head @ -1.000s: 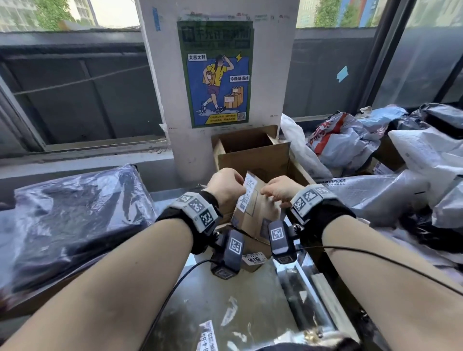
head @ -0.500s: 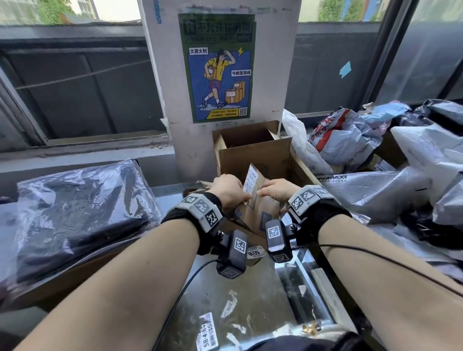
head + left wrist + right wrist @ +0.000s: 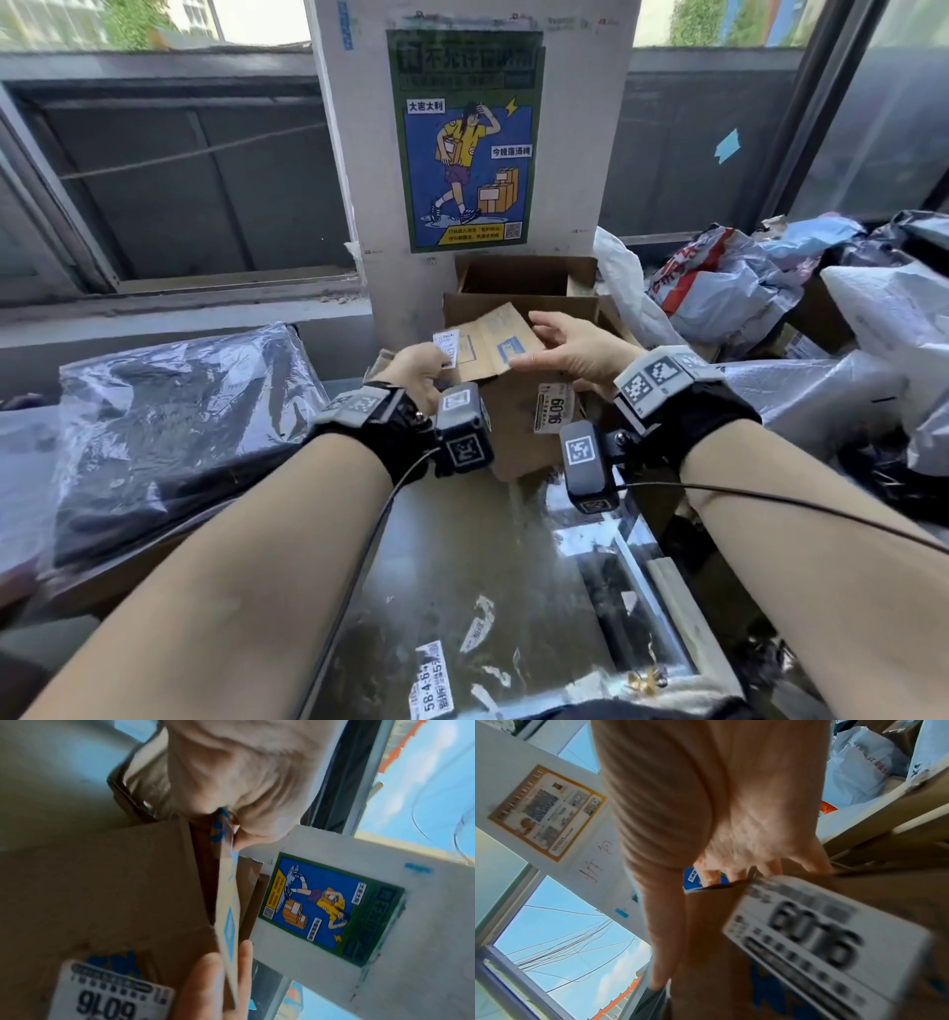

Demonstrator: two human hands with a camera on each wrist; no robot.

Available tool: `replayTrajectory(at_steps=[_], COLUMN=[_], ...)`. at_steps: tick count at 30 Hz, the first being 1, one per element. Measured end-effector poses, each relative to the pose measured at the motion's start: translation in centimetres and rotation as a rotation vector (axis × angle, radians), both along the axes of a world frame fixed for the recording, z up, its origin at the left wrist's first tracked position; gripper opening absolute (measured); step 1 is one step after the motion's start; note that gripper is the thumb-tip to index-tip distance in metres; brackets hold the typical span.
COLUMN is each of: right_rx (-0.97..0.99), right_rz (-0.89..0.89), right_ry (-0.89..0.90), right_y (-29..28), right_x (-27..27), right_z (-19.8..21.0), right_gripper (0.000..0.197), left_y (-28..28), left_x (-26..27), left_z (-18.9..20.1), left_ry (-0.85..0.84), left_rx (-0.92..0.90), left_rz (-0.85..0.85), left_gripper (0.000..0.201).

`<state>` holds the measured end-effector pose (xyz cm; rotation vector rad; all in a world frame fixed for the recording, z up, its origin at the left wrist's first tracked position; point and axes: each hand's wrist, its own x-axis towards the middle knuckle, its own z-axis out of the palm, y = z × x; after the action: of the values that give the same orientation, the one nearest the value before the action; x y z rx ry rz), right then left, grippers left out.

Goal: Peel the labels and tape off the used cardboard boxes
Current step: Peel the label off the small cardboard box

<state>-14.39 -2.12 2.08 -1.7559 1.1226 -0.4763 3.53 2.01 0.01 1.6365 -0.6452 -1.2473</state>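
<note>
Light: bright daylight from the windows (image 3: 169,169) behind the counter; head view evenly lit.
Overexposure: sky at the top edge washes almost white.
Glare: pale streaks on the steel counter (image 3: 462,555) and shiny highlights on the black plastic bag (image 3: 169,411).
Shadows: soft, with no hard edges.
Distortion: wide-angle bending; window frames lean outward, forearms swell near the bottom edge.
Head sharpness: the poster (image 3: 464,144) is fairly crisp.
Left wrist: soft overall, the near fingers (image 3: 203,983) out of focus.
Right wrist: motion blur smears the white label (image 3: 816,939); the palm sits in shade against bright sky.
</note>
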Motion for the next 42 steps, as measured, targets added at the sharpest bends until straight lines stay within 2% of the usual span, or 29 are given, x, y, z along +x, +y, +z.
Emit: replayTrajectory(at_steps=[3, 5, 7, 9, 11, 14, 16, 18, 22, 24, 29, 32, 34, 36, 39, 42], right_rx=[-0.103, -0.159, -0.091, -0.005, 0.008, 0.007, -0.037, -0.076, -0.04, -0.01, -0.081, -0.141, -0.19, -0.246, -0.378, -0.318], right_rz=[0.106, 0.061, -0.011, -0.071, -0.098, -0.157, -0.188, -0.187, -0.126, -0.07, 0.107, 0.109, 0.069, 0.039, -0.016, 0.023], right_ry=[0.134, 0.18, 0.115, 0.081, 0.114, 0.109, 0.104, 0.126, 0.15, 0.184, 0.401, 0.439, 0.444, 0.483, 0.532, 0.509], right_y=[-0.2, -0.2, 0.0, 0.3, 0.3, 0.2, 0.0, -0.2, -0.2, -0.1, 0.5, 0.5, 0.4, 0.2, 0.3, 0.5], right_x=[-0.3, -0.4, -0.4, -0.6, -1.0, -1.5, -1.8, -2.0, -2.3, -2.3, -2.0, -1.8, -1.6, -1.2, -0.1, 0.5], right_z=[0.9, 1.3, 1.6, 1.6, 1.6, 1.8, 1.7, 1.7, 1.7, 1.2, 0.2, -0.1, -0.2, -0.2, -0.3, -0.5], right_gripper=[0.088, 0.074, 0.057, 0.046, 0.038, 0.033, 0.029, 0.028, 0.046, 0.055, 0.07, 0.065, 0.06, 0.054, 0.025, 0.032], left_y=[0.6, 0.6, 1.2, 1.9, 2.8, 3.6, 2.9, 2.2, 1.4, 1.0, 0.7, 0.7, 1.0, 0.9, 1.0, 0.9], left_x=[0.9, 0.8, -0.3, -1.3, -1.8, -2.1, -2.3, -2.6, -2.8, -3.0, -2.9, -2.2, -1.8, -1.5, -1.8, -2.2], left_z=[0.6, 1.1, 2.2, 2.5, 2.1, 1.3, 1.1, 1.1, 0.4, -0.2, -0.8, -0.4, 0.0, -0.1, 0.0, 0.0], left_ry=[0.027, 0.104, 0.235, 0.268, 0.249, 0.293, 0.195, 0.185, 0.157, 0.089, -0.079, -0.124, -0.037, 0.037, 0.068, 0.085], left_rx=[-0.012, -0.083, -0.216, -0.274, -0.228, -0.007, 0.033, 0.035, 0.043, 0.046, 0.061, 0.115, 0.126, 0.11, 0.062, 0.032], left_rz=[-0.087, -0.11, -0.084, -0.127, -0.26, -0.441, -0.403, -0.359, -0.262, -0.237, -0.239, -0.368, -0.434, -0.429, -0.392, -0.396], left_gripper=[0.032, 0.032, 0.03, 0.03, 0.029, 0.019, 0.014, 0.015, 0.01, 0.009, 0.044, 0.041, 0.035, 0.033, 0.026, 0.028])
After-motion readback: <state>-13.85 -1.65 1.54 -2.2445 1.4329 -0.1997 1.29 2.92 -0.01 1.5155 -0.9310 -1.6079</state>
